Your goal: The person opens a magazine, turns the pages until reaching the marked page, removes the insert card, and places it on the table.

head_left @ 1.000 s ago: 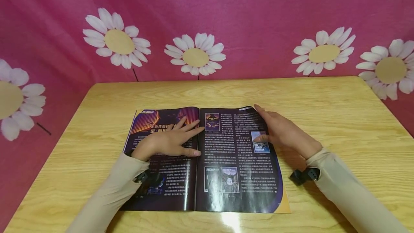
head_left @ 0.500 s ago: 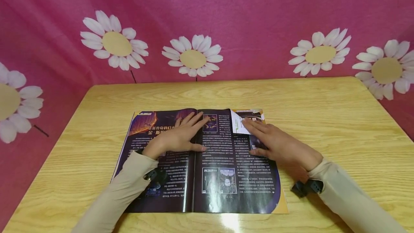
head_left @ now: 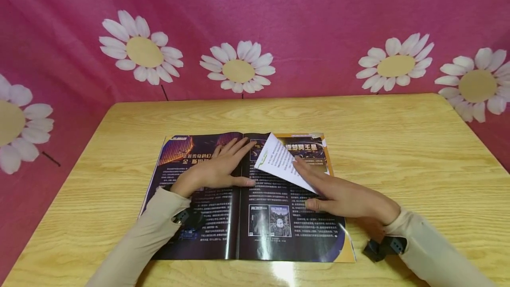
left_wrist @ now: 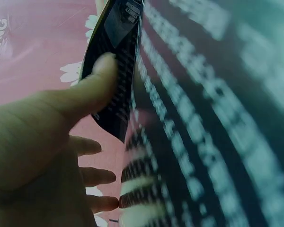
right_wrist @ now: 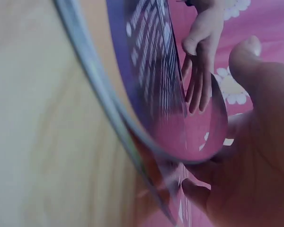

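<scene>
An open magazine (head_left: 314, 238) with dark printed pages lies flat on the table. My left hand (head_left: 211, 169) rests across its fold, fingers spread and straight, thumb pointing over the right page. The upper right corner of that right page is turned back, showing a white underside (head_left: 275, 163) with print. My right hand (head_left: 346, 196) lies against this folded corner with its fingers extended, thumb apart and lower on the page. In the right wrist view the page edge (right_wrist: 194, 162) curls in a loop beside the fingers, and the thumb (right_wrist: 246, 52) stands clear of it.
The wooden table (head_left: 414, 145) extends around the magazine on every side. Behind it hangs a pink cloth (head_left: 311, 17) printed with white daisies. Beneath the turned corner another page (head_left: 307, 147) with an orange border shows. A dark device is strapped to each wrist.
The right hand has moved from the page's upper right edge leftward and down, turning the corner back further and uncovering the page beneath. The left hand has shifted slightly right.
</scene>
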`<state>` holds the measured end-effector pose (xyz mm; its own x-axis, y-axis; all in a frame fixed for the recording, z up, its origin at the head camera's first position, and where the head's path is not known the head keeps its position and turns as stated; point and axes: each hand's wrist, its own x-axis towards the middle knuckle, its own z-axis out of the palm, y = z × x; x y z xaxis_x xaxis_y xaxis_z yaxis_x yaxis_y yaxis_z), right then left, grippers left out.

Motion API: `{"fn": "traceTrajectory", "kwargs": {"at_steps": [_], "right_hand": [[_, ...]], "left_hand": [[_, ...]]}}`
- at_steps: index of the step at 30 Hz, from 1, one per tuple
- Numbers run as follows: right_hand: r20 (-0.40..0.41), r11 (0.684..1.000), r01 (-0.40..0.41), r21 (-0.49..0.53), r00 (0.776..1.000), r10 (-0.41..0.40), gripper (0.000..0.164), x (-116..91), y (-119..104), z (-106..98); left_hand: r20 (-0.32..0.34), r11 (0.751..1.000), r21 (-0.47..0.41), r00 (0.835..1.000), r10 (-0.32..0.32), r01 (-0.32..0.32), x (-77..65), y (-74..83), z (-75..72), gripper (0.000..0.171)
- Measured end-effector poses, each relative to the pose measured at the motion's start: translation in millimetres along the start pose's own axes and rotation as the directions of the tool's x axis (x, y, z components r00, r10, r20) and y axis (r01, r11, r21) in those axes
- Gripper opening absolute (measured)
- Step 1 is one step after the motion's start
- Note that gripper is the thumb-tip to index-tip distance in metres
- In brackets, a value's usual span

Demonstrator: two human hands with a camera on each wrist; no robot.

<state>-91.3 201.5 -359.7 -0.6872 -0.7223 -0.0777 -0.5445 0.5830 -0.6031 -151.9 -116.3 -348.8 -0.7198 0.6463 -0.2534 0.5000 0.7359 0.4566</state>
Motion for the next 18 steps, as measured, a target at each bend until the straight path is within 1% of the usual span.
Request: {"fn": "traceTrajectory", "kwargs": {"at_steps": [4, 7, 10, 12, 14, 18], "right_hand": [[0.009, 0.999, 0.045, 0.015, 0.999, -0.045, 0.077, 0, -6, 3], [0.023, 0.999, 0.046, 0.023, 0.999, -0.047, 0.075, 0, -10, 4], [0.046, 0.998, 0.036, 0.052, 0.998, -0.039, 0.072, 0, -13, 6], [0.060, 0.997, 0.040, 0.065, 0.997, -0.044, 0.072, 0, -14, 7], [0.074, 0.996, 0.046, 0.072, 0.996, -0.051, 0.072, 0, -16, 8], [0.100, 0.995, 0.065, 0.072, 0.992, -0.072, 0.070, 1, -20, 11]], "left_hand": [[-0.015, 0.999, -0.045, 0.999, 0.029, -0.029, -7.6, -3.7, -1.5, 0.097], [-0.024, 0.995, -0.092, 0.999, 0.048, -0.050, -14.0, -8.3, -2.2, 0.090], [-0.059, 0.986, -0.150, 0.996, 0.068, -0.077, -19.1, -12.3, -3.1, 0.079], [-0.090, 0.978, -0.184, 0.993, 0.081, -0.096, -21.5, -14.3, -3.8, 0.077], [-0.117, 0.974, -0.199, 0.989, 0.089, -0.111, -23.2, -15.4, -4.6, 0.078], [-0.136, 0.972, -0.203, 0.987, 0.090, -0.117, -24.6, -15.6, -5.7, 0.072]]}}
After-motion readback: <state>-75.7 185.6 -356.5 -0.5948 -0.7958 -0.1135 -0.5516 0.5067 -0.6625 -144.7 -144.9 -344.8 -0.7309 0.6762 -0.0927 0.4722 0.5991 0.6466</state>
